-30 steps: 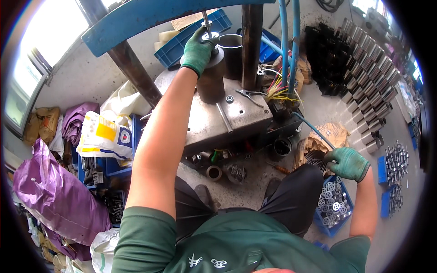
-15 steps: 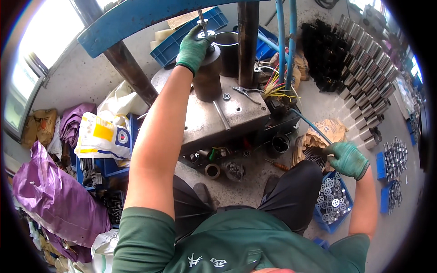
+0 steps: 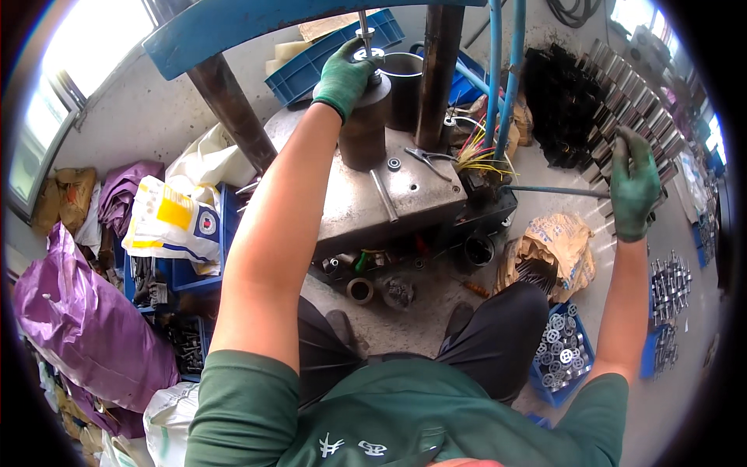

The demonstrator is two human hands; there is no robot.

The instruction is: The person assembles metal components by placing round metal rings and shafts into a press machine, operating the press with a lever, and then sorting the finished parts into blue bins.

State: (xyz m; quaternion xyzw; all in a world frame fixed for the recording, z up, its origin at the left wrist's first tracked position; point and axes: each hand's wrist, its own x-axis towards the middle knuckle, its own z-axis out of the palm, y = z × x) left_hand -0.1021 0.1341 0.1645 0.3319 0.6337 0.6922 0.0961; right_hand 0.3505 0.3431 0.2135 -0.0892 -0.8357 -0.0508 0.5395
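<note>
My left hand (image 3: 345, 80), in a green glove, reaches up to a press and is closed around a silver disc-shaped part (image 3: 369, 54). That part sits beneath a thin metal rod (image 3: 364, 29), above a thick dark steel cylinder (image 3: 362, 128) standing on the press table (image 3: 334, 210). The fingers partly hide the disc's near side. My right hand (image 3: 635, 183), also gloved in green, is raised at the right with its fingers stretched upward. It is at the outer end of a long bar lever (image 3: 556, 190), seemingly touching it; the exact contact is hidden.
Pliers (image 3: 428, 159), a small bearing (image 3: 394, 164) and a loose steel pin (image 3: 384, 194) lie on the press table. By my right knee stands a blue crate (image 3: 556, 397) of silver spoked wheels. Metal tubes (image 3: 622, 117) are stacked at right. Purple sacks (image 3: 93, 319) fill the left.
My right hand has risen with the lever, which went from slanting downward to nearly level; its fingers have gone from wrapped to stretched out. My left hand stays at the disc. The view shifted slightly.
</note>
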